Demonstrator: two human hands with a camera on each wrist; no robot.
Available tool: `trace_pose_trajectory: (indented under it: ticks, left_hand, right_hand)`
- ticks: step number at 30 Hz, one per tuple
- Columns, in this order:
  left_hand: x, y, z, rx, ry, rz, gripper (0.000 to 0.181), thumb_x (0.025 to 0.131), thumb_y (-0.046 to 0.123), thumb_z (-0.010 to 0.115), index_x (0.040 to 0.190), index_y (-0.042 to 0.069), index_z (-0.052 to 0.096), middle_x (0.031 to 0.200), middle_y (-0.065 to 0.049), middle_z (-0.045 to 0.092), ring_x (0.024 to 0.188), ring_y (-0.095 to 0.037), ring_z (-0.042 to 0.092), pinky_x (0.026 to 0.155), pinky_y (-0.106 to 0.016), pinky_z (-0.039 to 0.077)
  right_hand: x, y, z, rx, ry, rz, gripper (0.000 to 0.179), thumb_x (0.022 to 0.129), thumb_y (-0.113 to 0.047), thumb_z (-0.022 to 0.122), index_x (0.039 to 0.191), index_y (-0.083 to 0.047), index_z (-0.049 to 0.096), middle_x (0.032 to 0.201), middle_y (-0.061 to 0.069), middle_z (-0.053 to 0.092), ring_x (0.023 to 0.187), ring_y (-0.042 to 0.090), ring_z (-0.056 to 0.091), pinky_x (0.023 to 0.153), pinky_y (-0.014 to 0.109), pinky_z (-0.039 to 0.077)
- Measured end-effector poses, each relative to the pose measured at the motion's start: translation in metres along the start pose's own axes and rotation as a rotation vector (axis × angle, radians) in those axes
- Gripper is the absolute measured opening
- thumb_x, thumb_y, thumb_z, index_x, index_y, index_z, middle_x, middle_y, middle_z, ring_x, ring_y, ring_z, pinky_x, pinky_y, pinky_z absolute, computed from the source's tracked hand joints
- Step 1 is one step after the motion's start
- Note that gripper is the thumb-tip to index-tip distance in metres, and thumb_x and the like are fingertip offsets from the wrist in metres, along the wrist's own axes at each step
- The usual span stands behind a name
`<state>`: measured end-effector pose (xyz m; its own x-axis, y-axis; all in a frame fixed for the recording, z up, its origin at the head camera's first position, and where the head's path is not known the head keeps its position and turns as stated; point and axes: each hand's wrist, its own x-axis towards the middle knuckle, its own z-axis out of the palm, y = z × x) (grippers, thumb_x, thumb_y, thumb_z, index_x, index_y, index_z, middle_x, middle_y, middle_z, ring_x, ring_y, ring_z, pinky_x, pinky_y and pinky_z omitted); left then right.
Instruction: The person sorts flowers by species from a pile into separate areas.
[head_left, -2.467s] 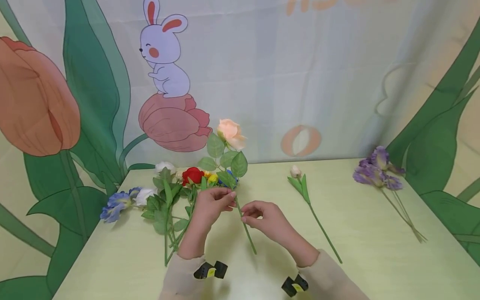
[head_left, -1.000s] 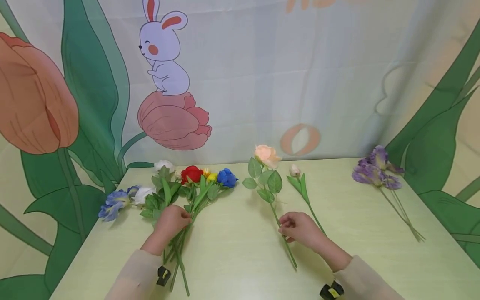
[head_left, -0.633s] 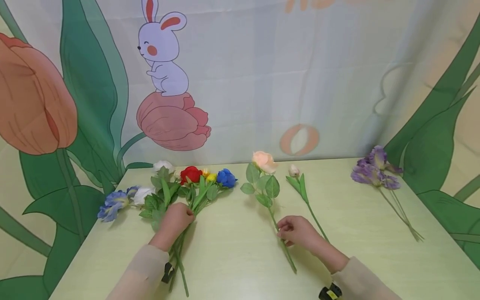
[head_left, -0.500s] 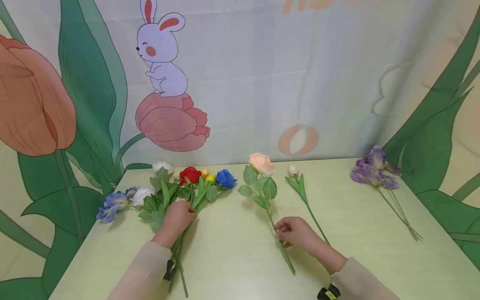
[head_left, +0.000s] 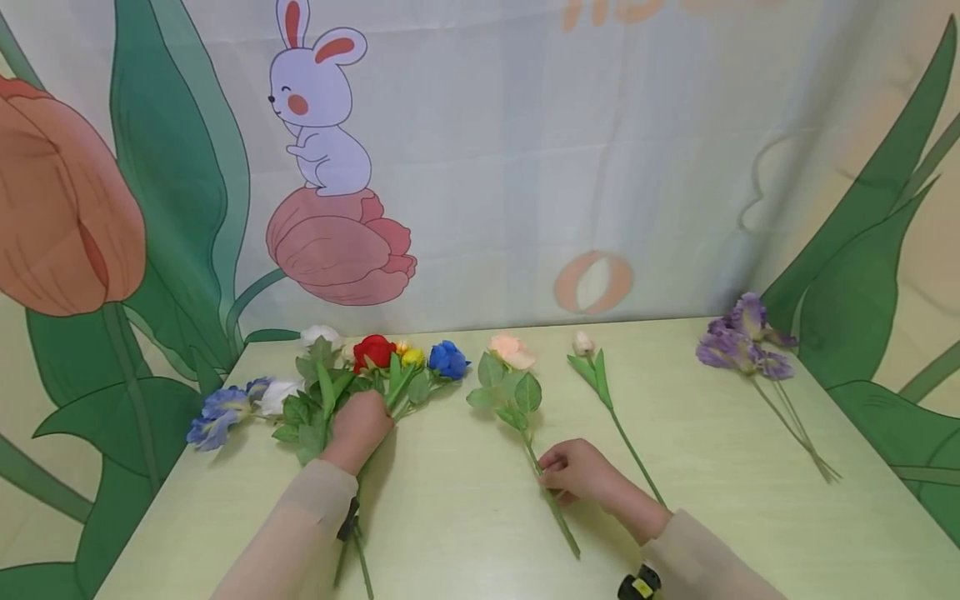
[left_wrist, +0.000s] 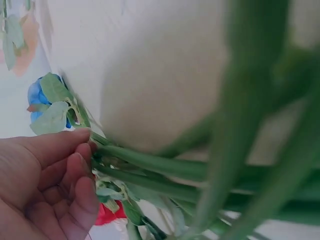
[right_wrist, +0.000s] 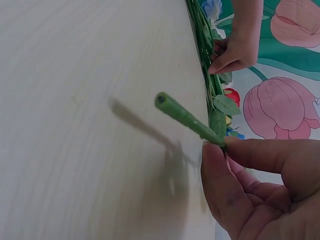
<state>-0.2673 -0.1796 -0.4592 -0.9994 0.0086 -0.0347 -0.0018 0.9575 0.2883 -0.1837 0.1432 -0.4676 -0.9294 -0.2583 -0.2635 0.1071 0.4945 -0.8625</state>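
My right hand [head_left: 577,473] pinches the green stem of a peach rose [head_left: 513,352] between thumb and fingers, low on the stem. In the right wrist view the cut end of the stem [right_wrist: 185,117] sticks out past the fingertips, its shadow on the table. My left hand [head_left: 362,425] is in among the bunch of artificial flowers on the left, with thumb and fingertips pinching flower stems [left_wrist: 145,162]. At the top of this bunch are a red rose [head_left: 375,352], a yellow flower [head_left: 412,357] and a blue flower [head_left: 448,360].
A pale pink tulip [head_left: 583,343] lies just right of the peach rose. Purple irises [head_left: 742,342] lie at the far right. White flowers [head_left: 282,395] and a blue iris [head_left: 217,417] lie at the left. Behind the table [head_left: 465,517] hangs a printed curtain [head_left: 480,167].
My left hand has let go of the peach rose and moved left to the bunch's stems. My right hand has carried the rose right and down, then slightly back left, close over the table.
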Motion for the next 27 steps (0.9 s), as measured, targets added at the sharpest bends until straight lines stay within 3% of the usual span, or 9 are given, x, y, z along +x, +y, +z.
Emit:
trace_pose_trajectory:
  ticks: [2, 8, 10, 14, 17, 23, 27]
  left_hand:
    - [0.004, 0.004, 0.000, 0.036, -0.018, -0.036, 0.019, 0.088, 0.002, 0.062, 0.069, 0.002, 0.062, 0.076, -0.014, 0.070, 0.068, -0.024, 0.062, 0.060, -0.040, 0.053]
    - [0.015, 0.012, 0.004, 0.126, -0.062, -0.083, 0.018, 0.096, -0.005, 0.052, 0.096, -0.004, 0.070, 0.100, -0.021, 0.074, 0.086, -0.030, 0.071, 0.070, -0.044, 0.060]
    - [0.018, 0.012, 0.005, 0.126, -0.071, -0.091, 0.018, 0.095, -0.004, 0.053, 0.097, -0.005, 0.070, 0.102, -0.021, 0.074, 0.086, -0.030, 0.071, 0.069, -0.044, 0.060]
    - [0.019, 0.007, 0.005, 0.099, -0.080, -0.097, 0.010, 0.091, 0.005, 0.064, 0.093, -0.004, 0.070, 0.098, -0.019, 0.074, 0.079, -0.026, 0.068, 0.064, -0.042, 0.057]
    - [0.018, 0.001, 0.001, 0.068, -0.081, -0.094, 0.016, 0.090, 0.013, 0.070, 0.090, -0.003, 0.069, 0.094, -0.018, 0.073, 0.074, -0.024, 0.063, 0.063, -0.041, 0.056]
    - [0.016, -0.007, -0.010, 0.013, -0.061, -0.080, 0.024, 0.092, 0.019, 0.070, 0.089, -0.005, 0.067, 0.089, -0.019, 0.071, 0.071, -0.023, 0.059, 0.064, -0.040, 0.055]
    - [0.018, -0.013, -0.015, -0.021, -0.062, -0.101, 0.028, 0.094, 0.021, 0.070, 0.076, 0.001, 0.062, 0.079, -0.012, 0.064, 0.068, -0.021, 0.055, 0.059, -0.034, 0.049]
  right_hand:
    - [0.002, -0.001, 0.003, 0.001, -0.008, 0.005, 0.018, 0.092, 0.003, 0.068, 0.107, 0.013, 0.067, 0.085, 0.011, 0.067, 0.068, 0.012, 0.063, 0.060, 0.030, 0.062]
    - [0.005, -0.003, 0.009, 0.001, -0.010, 0.008, 0.018, 0.092, 0.002, 0.068, 0.107, 0.012, 0.068, 0.084, 0.011, 0.067, 0.065, 0.012, 0.063, 0.058, 0.029, 0.061]
    - [0.006, -0.004, 0.011, -0.002, -0.009, 0.009, 0.018, 0.092, 0.002, 0.068, 0.107, 0.012, 0.069, 0.084, 0.011, 0.068, 0.065, 0.012, 0.063, 0.058, 0.029, 0.061]
    - [0.009, -0.005, 0.015, -0.008, -0.011, 0.009, 0.016, 0.092, 0.001, 0.069, 0.105, 0.011, 0.069, 0.083, 0.011, 0.068, 0.062, 0.012, 0.062, 0.057, 0.029, 0.060]
    - [0.012, -0.006, 0.018, -0.009, -0.011, 0.011, 0.014, 0.092, 0.001, 0.069, 0.103, 0.010, 0.070, 0.083, 0.011, 0.068, 0.063, 0.012, 0.063, 0.058, 0.029, 0.060]
    - [0.017, -0.008, 0.023, -0.011, 0.021, 0.030, 0.011, 0.090, 0.002, 0.069, 0.099, 0.008, 0.070, 0.082, 0.010, 0.067, 0.066, 0.013, 0.063, 0.058, 0.028, 0.060]
    - [0.023, -0.009, 0.027, -0.002, 0.030, 0.052, 0.007, 0.091, 0.002, 0.068, 0.095, 0.007, 0.070, 0.073, 0.008, 0.065, 0.059, 0.012, 0.059, 0.055, 0.027, 0.059]
